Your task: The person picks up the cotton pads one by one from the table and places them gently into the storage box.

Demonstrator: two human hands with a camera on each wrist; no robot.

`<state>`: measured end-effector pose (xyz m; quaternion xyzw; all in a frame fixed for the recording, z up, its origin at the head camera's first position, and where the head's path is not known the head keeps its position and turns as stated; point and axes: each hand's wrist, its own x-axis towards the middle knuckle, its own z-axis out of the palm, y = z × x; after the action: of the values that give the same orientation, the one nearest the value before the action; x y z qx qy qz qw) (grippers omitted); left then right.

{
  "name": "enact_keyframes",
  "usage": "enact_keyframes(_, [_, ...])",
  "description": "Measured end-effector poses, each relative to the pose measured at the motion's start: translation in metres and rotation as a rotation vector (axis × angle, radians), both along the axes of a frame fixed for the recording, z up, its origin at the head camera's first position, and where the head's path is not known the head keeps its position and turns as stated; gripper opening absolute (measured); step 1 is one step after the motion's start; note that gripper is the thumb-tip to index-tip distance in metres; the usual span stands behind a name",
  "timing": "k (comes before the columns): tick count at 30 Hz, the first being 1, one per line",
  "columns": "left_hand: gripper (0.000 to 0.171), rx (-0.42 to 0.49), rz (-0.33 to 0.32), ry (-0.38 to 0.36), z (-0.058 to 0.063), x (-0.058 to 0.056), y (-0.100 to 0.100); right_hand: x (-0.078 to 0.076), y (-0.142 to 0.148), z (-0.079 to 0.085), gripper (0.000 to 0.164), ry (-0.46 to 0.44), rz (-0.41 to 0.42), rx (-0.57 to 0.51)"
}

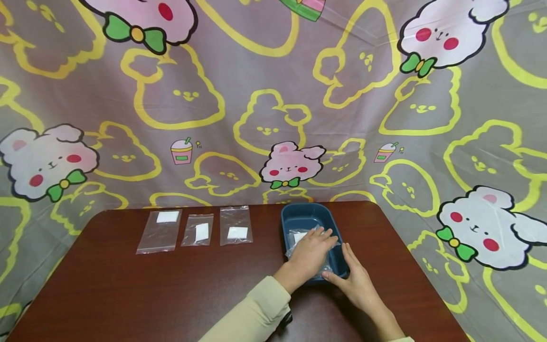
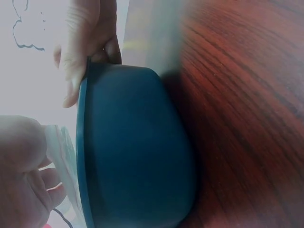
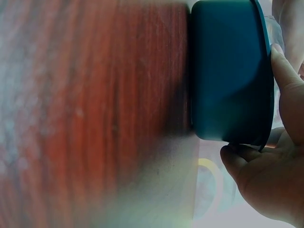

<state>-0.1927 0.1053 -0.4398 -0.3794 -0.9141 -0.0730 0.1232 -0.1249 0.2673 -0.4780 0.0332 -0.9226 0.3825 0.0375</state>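
A dark blue plastic bin stands on the table, with clear zip bags inside it, a white piece showing in one. My left hand lies over these bags, fingers extended forward, hiding much of them. In the left wrist view, a bag's clear edge sticks up past the bin's rim beside the palm. With my right hand I grip the bin at its near right corner. The right wrist view shows the thumb on the rim and fingers curled against the adjoining side.
To the left on the brown table lie a large zip bag, a small zip bag and another zip bag, each with a white piece. A patterned curtain hangs behind and beside the table.
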Motion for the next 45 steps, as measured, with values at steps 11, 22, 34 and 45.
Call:
enact_keyframes(11, [0.037,0.029,0.005,-0.032,0.001,-0.001,-0.006,-0.003,-0.002,0.003,0.106,0.02,-0.002,0.023])
enact_keyframes(22, [0.034,0.063,0.043,-0.05,-0.006,-0.012,-0.032,-0.003,-0.005,0.001,0.106,0.044,-0.013,0.022])
enact_keyframes(34, [0.032,0.201,0.12,-0.091,-0.013,-0.029,-0.092,-0.001,-0.005,0.002,0.107,0.032,-0.021,0.016])
enact_keyframes(45, [0.032,0.29,0.279,-0.118,-0.028,-0.042,-0.157,0.001,-0.003,0.001,0.108,0.037,-0.031,0.023])
